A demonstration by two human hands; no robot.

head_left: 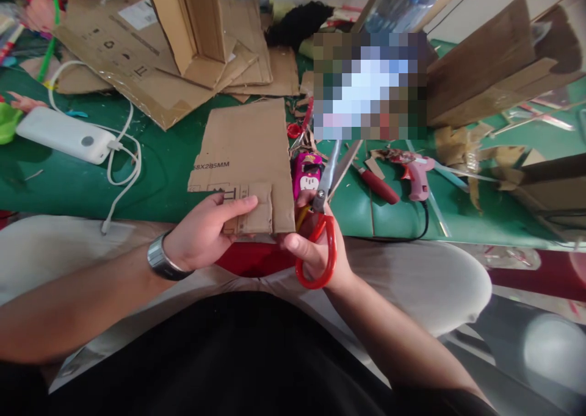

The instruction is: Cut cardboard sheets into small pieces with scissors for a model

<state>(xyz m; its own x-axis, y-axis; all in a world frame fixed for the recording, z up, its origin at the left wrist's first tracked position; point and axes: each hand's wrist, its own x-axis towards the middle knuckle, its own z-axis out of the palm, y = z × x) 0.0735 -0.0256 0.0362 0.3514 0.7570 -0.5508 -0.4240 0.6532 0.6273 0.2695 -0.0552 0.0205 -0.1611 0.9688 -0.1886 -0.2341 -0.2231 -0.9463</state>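
Note:
My left hand [206, 227] is closed on the lower edge of a flat piece of brown cardboard [247, 138], its thumb on top. A smaller cardboard strip [263, 211] lies over the lower part of that piece, under the thumb. My right hand [323, 245] holds scissors [321, 199] with red handles, the blades parted and pointing away from me. The scissors are to the right of the cardboard, apart from its right edge. Part of my right hand is close to the cardboard's lower right corner. Just behind lies a pink and purple cartoon-printed object [307, 175].
On the green table [169, 178] lie a white power bank [64, 134] with a cable, a red-handled tool [378, 186] and a pink glue gun [417, 175]. Cardboard sheets [137, 62] are piled at the back left. A cardboard structure [485, 68] stands right. A pixelated patch hides the back middle.

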